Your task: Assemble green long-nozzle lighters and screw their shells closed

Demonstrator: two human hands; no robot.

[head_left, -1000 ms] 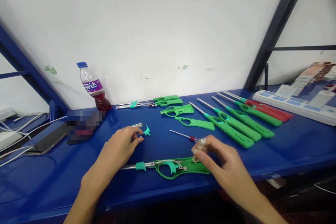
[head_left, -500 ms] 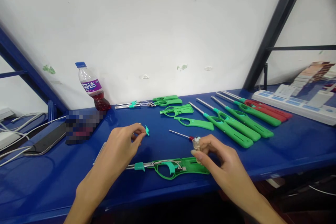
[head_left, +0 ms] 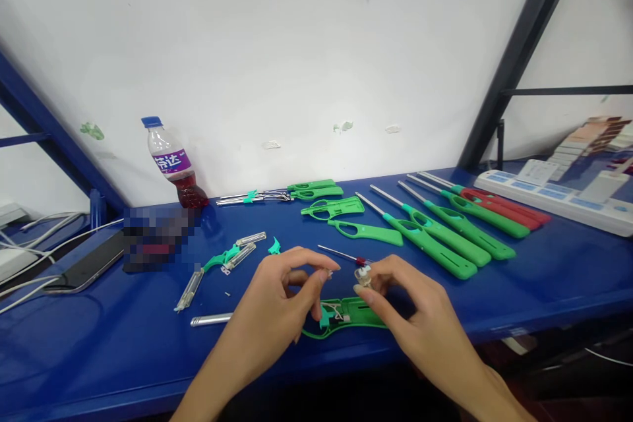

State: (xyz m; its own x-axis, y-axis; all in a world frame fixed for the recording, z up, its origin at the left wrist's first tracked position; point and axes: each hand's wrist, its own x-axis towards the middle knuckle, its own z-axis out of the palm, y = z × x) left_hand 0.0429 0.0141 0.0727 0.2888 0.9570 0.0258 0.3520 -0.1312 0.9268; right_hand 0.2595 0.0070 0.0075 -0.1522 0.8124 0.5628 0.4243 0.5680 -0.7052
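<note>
My left hand (head_left: 284, 297) pinches something tiny and pale between thumb and fingertips, too small to name. To its right, my right hand (head_left: 410, 297) is closed on a clear plastic fuel tank (head_left: 363, 276), mostly covered by the fingers. Under both hands lies an open green lighter half (head_left: 359, 311) with a teal trigger, thin wires and a metal barrel (head_left: 210, 320) pointing left. Just behind the tank is a screwdriver (head_left: 343, 254) with a red handle. Left of my left hand are clear tanks (head_left: 190, 289) and teal pieces (head_left: 274, 246).
Green lighters (head_left: 430, 237) and red ones (head_left: 514, 208) lie in a row at the right, beside a white power strip (head_left: 568, 201). Green shells (head_left: 336, 208) and metal rods (head_left: 247, 198) are near the wall. A bottle (head_left: 173, 165) and a phone (head_left: 86, 264) are left.
My left hand has moved right, from beside the small teal piece to near the tank, uncovering clear tanks on the table. My right hand has shifted slightly, still holding the tank.
</note>
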